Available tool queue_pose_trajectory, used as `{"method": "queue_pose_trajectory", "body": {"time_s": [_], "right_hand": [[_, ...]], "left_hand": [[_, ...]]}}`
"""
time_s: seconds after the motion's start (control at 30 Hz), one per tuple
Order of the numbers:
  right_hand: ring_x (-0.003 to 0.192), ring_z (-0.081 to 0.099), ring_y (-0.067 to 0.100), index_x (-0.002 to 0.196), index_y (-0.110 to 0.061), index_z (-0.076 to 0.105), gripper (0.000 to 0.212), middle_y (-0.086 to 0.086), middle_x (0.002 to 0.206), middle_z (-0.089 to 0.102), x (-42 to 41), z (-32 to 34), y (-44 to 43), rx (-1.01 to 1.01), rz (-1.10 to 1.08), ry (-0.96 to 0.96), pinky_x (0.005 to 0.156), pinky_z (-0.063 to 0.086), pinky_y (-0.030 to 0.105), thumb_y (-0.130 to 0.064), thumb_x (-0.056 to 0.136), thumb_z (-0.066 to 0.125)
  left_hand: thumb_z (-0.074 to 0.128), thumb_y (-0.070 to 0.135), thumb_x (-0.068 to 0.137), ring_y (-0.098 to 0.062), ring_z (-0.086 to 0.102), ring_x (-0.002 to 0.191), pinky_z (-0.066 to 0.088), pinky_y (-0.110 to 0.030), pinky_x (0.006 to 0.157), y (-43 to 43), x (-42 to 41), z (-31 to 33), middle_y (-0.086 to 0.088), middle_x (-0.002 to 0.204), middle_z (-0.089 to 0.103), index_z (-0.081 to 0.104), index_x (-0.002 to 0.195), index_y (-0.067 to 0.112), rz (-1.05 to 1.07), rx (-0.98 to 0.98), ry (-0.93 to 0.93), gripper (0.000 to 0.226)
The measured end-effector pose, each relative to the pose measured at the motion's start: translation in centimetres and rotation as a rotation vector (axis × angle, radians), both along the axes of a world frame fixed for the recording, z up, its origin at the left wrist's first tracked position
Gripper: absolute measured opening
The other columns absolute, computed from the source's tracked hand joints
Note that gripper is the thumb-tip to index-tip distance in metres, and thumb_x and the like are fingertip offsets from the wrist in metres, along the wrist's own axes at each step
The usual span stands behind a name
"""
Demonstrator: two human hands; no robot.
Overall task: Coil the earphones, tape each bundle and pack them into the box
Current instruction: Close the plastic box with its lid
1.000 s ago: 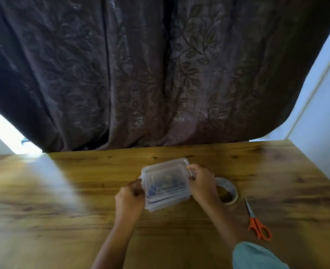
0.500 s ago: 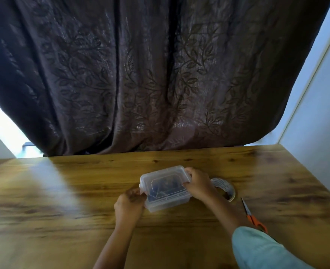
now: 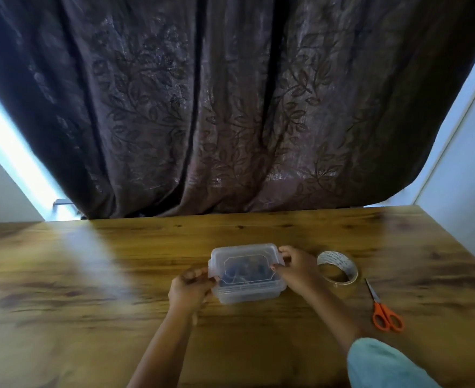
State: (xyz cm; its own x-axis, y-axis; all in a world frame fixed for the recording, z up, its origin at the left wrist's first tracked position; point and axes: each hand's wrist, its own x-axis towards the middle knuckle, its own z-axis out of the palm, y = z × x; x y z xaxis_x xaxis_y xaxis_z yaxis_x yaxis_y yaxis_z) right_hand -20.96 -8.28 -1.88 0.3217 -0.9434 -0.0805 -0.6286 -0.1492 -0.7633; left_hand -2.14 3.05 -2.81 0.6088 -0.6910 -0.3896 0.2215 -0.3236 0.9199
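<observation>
Left hand (image 3: 191, 287): forearm comes up from the lower edge, bare. The hand sits at the left short end of the plastic box (image 3: 247, 294), knuckles toward the camera. Its fingers (image 3: 200, 275) are curled in against the rim of that end and grip it.
Right hand (image 3: 296, 268): forearm comes in from the lower right out of a pale blue sleeve (image 3: 381, 365). The fingers (image 3: 285, 251) hook over the far right corner of the box, with the thumb lying on the right edge of the lid (image 3: 244, 254). The grip is closed on the box.
Box position: flat on the worktop (image 3: 91, 303), about centre, held between both hands, with the lid seated on top.
Earphones (image 3: 240, 274): seen only as dark bluish shapes through the clear lid, inside the box. The number of bundles cannot be told.
Count, boxes: one.
Count, tape rolls: one. The clear tape roll (image 3: 338, 268) lies just beside the right hand on its right, not touching the box.
Count, scissors: one pair. The orange-handled scissors (image 3: 384, 312) lie near the tape roll on its right, blades pointing away, handles toward the camera.
Background: a dark brown leaf-patterned curtain (image 3: 230, 107) hangs behind the far edge of the worktop.
</observation>
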Motion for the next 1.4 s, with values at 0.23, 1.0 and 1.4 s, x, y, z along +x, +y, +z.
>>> {"method": "queue_pose_trajectory", "body": {"time_s": [0.23, 1.0, 1.4], "right_hand": [[0.086, 0.058, 0.004, 0.124, -0.013, 0.057, 0.040, -0.005, 0.107, 0.064, 0.0, -1.6, 1.7, 0.089, -0.094, -0.154, 0.065, 0.046, 0.015, -0.017, 0.086, 0.068], [0.082, 0.064, 0.018, 0.099, -0.007, 0.066, 0.019, 0.009, 0.095, 0.068, 0.7, -1.4, 0.8, 0.225, -0.151, -0.063, 0.063, 0.050, 0.025, -0.020, 0.085, 0.069], [0.065, 0.054, 0.004, 0.101, -0.010, 0.065, 0.017, -0.004, 0.076, 0.060, 1.5, -2.2, 1.2, -0.031, -0.070, 0.163, 0.052, 0.036, 0.015, -0.022, 0.094, 0.056]], "left_hand": [[0.064, -0.003, 0.082, -0.013, 0.061, 0.048, 0.041, -0.019, 0.035, 1.6, 0.6, -0.4, -0.019, 0.088, 0.072, 0.068, 0.096, 0.004, -0.034, -0.080, 0.175, 0.016], [0.063, 0.011, 0.085, -0.012, 0.052, 0.060, 0.047, -0.025, 0.054, -0.8, 2.6, 0.1, 0.000, 0.070, 0.058, 0.065, 0.090, 0.010, -0.390, 0.309, -0.332, 0.005], [0.050, 0.015, 0.092, -0.010, 0.057, 0.062, 0.043, -0.020, 0.052, -0.7, 0.2, -0.2, 0.001, 0.071, 0.061, 0.059, 0.077, 0.014, -0.329, 0.379, -0.776, 0.018]]}}
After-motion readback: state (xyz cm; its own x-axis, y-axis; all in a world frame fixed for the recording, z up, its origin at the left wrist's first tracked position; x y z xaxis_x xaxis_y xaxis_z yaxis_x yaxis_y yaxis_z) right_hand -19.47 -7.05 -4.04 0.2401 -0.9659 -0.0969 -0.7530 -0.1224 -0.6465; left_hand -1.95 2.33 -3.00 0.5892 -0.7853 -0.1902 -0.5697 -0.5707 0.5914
